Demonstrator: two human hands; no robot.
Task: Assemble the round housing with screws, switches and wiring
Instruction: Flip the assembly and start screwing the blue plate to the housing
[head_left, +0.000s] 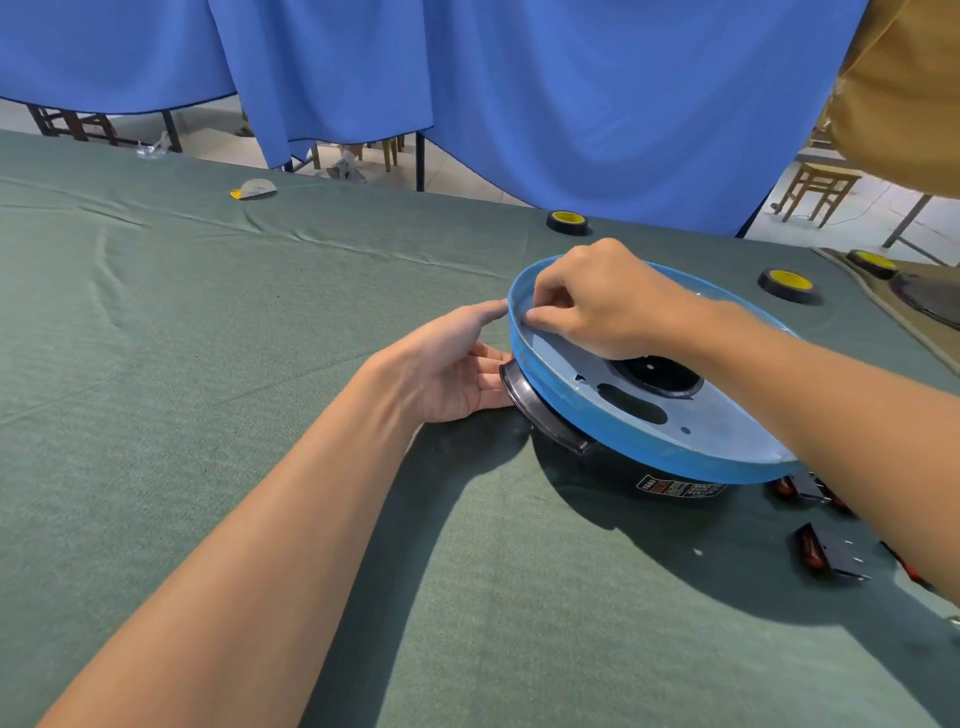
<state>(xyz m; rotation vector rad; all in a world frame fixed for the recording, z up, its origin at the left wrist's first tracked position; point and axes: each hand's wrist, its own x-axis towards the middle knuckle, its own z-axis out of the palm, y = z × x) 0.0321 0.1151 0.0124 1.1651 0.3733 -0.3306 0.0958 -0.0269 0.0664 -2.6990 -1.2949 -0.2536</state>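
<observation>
The round housing (597, 415) stands right of centre on the green cloth: a blue-rimmed dish with cut-outs in its floor, on a black base with a side handle (524, 400). My left hand (457, 369) lies against the housing's left side by the handle, fingers mostly straight, thumb touching the blue rim. My right hand (592, 301) reaches over the dish, fingertips pinched together at the inner left rim; whatever they pinch is too small to make out. Two black and red switches (826, 558) (802, 486) lie on the cloth to the right of the housing.
Three black and yellow tape rolls (567, 222) (787, 285) (872, 262) sit beyond the housing. A white and yellow scrap (253, 189) lies far left. Blue curtains (467, 78) hang behind the table (208, 364), and wooden stools (815, 192) stand further off. A tan mat (924, 312) covers the right corner.
</observation>
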